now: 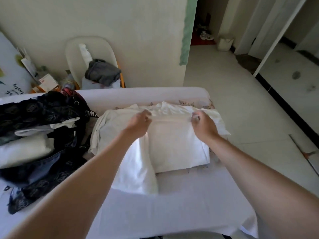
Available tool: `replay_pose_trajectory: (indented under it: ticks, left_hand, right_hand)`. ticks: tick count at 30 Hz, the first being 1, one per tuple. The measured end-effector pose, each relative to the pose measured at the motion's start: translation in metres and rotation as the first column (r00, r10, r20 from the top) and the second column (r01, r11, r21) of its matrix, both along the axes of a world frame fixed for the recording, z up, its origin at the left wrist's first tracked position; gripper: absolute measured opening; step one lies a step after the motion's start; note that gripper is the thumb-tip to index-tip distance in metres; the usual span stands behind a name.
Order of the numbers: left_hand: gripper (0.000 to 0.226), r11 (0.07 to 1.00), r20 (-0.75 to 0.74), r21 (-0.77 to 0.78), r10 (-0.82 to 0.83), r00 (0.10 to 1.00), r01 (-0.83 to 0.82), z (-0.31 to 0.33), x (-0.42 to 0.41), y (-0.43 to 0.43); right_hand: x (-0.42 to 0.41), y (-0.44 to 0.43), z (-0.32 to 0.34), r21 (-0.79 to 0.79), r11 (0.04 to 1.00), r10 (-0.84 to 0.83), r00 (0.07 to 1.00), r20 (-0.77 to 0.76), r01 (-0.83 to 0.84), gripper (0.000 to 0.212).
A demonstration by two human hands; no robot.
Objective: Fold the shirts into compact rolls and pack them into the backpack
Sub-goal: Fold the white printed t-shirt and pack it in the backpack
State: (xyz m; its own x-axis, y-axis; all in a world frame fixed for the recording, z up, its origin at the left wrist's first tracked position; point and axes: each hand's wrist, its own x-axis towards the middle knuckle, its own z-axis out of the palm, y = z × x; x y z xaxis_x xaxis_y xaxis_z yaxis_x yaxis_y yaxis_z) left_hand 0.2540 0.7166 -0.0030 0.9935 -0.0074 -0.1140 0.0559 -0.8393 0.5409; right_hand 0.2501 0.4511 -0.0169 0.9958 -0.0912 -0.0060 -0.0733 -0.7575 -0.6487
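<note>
While your left hand (140,122) and right hand (204,125) pinch the white shirt (174,145)'s twelve o'clock edge, roll tightly toward six.

The fingertips of the left hand (139,124) and the right hand (204,125) are curled out of sight into a fold of the white shirt (174,147), and the right hand's fingers are smeared by motion blur. The black patterned backpack (43,107) runs off the left edge, its lower part blurred and its inside mostly hidden by pale bundles (25,150). Lettering on a board (10,80) at the left edge is cut off and unreadable, and objects in the dark doorway (203,23) are too dim to identify.
</note>
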Motion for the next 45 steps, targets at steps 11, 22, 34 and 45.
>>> replay_pose_trajectory:
  ticks: [11,22,34,45]
  left_hand:
    - [0.092,0.839,-0.226,0.207,-0.459,0.86,0.502,-0.109,-0.056,0.027]
    - [0.033,0.992,0.088,-0.122,-0.019,0.996,0.03,-0.121,-0.066,0.058]
    - [0.077,0.95,0.075,0.117,0.283,0.956,-0.291,-0.093,0.041,0.156]
    - [0.034,0.842,-0.043,0.531,-0.078,0.996,0.089,-0.13,0.073,0.212]
  right_hand:
    - [-0.014,0.042,-0.091,-0.254,0.792,0.437,0.806,-0.4,-0.555,0.055]
    - [0.01,0.097,-0.109,-0.304,0.777,0.473,0.829,-0.297,-0.552,0.046]
    - [0.117,0.133,-0.106,-0.353,0.771,0.466,0.847,-0.254,-0.53,0.044]
    - [0.171,0.122,-0.125,-0.629,0.578,0.522,0.828,-0.204,-0.52,0.025]
